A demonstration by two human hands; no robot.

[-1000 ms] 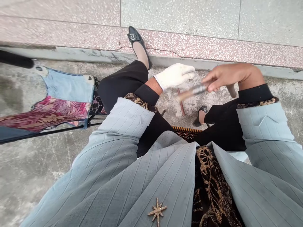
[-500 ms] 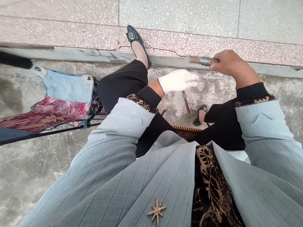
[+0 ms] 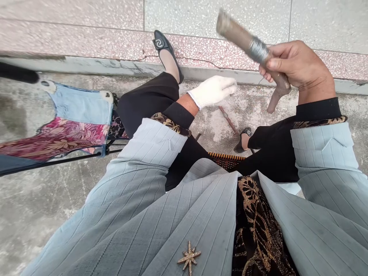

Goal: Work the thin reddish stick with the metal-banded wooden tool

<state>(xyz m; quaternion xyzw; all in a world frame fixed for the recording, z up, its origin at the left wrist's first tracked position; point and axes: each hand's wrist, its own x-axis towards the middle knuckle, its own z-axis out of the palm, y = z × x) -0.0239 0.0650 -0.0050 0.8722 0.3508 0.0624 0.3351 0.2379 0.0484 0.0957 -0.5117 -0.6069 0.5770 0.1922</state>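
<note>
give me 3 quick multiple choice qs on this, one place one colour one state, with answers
1. Where does the thin brown rod lie?
A. On the concrete ground
B. On the patchwork seat
C. In the left hand

2. What colour is the glove on the left hand?
A. Black
B. Red
C. White

3. What is the right hand doing?
A. Lying open and empty
B. Gripping a wooden tool with a silver wire binding
C. Pressing on the ground

Answers:
1. A, the rod lies on the concrete, apart from both hands.
2. C, the knit glove shows white.
3. B, the bare hand is closed round the tool, raised above the ground.
</note>
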